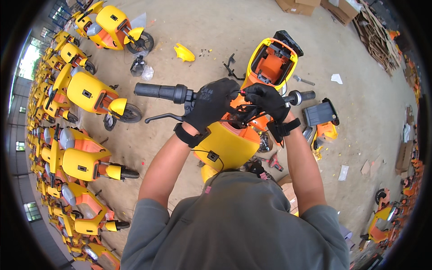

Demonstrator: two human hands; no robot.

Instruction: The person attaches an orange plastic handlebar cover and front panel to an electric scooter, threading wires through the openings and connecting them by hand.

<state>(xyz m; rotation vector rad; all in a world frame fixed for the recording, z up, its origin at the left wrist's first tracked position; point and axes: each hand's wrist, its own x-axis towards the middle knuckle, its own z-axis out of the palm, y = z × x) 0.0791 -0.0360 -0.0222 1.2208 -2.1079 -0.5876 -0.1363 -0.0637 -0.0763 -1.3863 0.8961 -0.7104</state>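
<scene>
My left hand (212,102) and my right hand (269,100), both in black gloves, meet above the steering column of a yellow and orange scooter (225,143). Between their pinched fingertips shows a small red piece (242,92), too small to name surely. Black cables (245,112) bunch just below the fingers. The left grip (157,91) and brake lever (163,118) stick out beyond my left hand. On the other side, the right grip (308,95) shows past my right hand. Farther off is the open orange compartment (270,67) of the scooter.
Rows of yellow scooters (87,92) stand at the left. On the floor lie a yellow panel (184,52), a black bracket (231,67), a wrench (303,80), a grey bin (320,114) and a red power tool (274,162). Flattened cardboard (375,40) is stacked at the far right.
</scene>
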